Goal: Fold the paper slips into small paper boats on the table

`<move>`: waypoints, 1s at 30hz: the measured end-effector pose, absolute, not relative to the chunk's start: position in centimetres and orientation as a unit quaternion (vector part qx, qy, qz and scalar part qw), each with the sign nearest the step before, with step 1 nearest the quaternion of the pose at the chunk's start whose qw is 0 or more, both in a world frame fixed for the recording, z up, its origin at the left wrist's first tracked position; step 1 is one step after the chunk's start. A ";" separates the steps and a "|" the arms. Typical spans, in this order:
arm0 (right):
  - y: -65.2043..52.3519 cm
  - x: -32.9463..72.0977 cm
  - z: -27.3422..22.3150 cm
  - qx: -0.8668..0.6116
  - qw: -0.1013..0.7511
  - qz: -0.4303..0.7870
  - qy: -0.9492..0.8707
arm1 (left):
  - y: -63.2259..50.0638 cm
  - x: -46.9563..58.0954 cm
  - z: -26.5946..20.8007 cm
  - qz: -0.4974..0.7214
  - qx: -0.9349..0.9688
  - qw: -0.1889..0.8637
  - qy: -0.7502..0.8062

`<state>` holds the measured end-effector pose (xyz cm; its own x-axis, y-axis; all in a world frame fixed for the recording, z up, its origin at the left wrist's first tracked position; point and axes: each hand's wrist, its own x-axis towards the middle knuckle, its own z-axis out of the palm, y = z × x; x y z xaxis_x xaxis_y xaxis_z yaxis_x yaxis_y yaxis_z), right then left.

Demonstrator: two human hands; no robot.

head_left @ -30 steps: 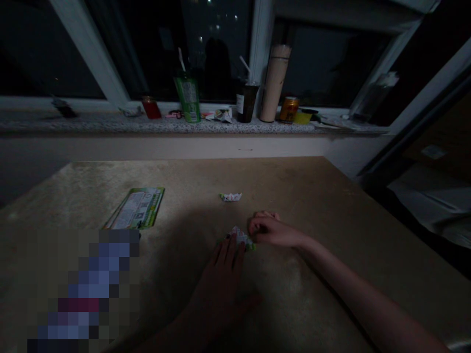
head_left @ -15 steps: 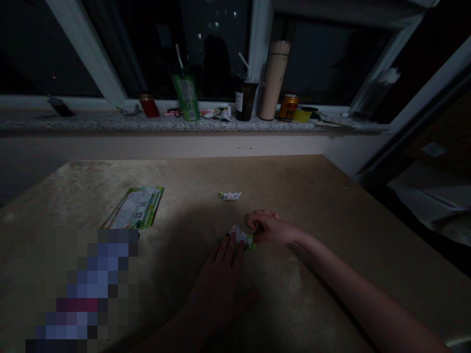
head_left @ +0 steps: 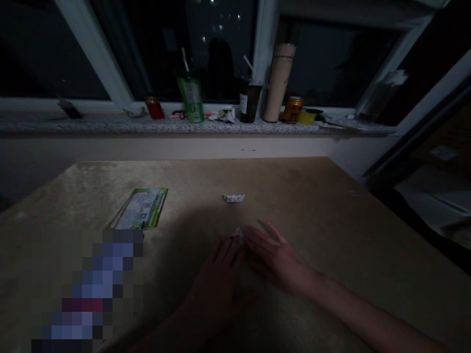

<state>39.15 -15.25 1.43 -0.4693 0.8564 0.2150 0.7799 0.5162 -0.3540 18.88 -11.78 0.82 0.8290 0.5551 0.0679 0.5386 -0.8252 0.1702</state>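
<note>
My left hand [head_left: 221, 277] lies with outstretched fingers on the table, its fingertips on a small folded piece of printed paper [head_left: 238, 235]. My right hand [head_left: 275, 257] is flat with fingers extended, and its fingertips reach the paper from the right. Most of the paper is hidden under both hands. Just beyond them, on the table, sits a small folded paper boat [head_left: 233, 198] with white and green print.
Green printed packets [head_left: 145, 208] lie at left on the brown table [head_left: 294, 186], beside a pixelated patch. Along the stone sill [head_left: 221, 128] stand a green cup [head_left: 191, 100], a dark cup [head_left: 250, 105], a pink flask [head_left: 278, 86] and a gold can [head_left: 293, 110].
My right hand has gone from curled at the paper's right edge to flat with fingers extended, covering more of the paper. My left hand has stayed almost still. The view has shifted slightly.
</note>
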 end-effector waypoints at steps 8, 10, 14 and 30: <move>-16.2 39.4 0.9 -0.496 0.120 0.117 -0.852 | -11.9 18.6 0.6 0.061 0.951 0.093 0.288; -16.2 39.3 0.9 -0.499 0.119 0.123 -0.850 | -11.7 18.4 0.6 0.061 0.953 0.105 0.277; -16.3 39.2 0.9 -0.503 0.116 0.133 -0.846 | -11.1 17.5 0.5 0.070 0.958 0.120 0.252; -16.2 39.0 0.8 -0.523 0.131 0.133 -0.831 | -9.7 15.2 1.4 0.015 0.960 0.069 0.271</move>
<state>38.99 -16.22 0.77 -0.4175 0.9052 0.0794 0.8353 0.4168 -0.3586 15.20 -9.70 1.36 0.8523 0.5229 -0.0086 0.5188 -0.8433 0.1402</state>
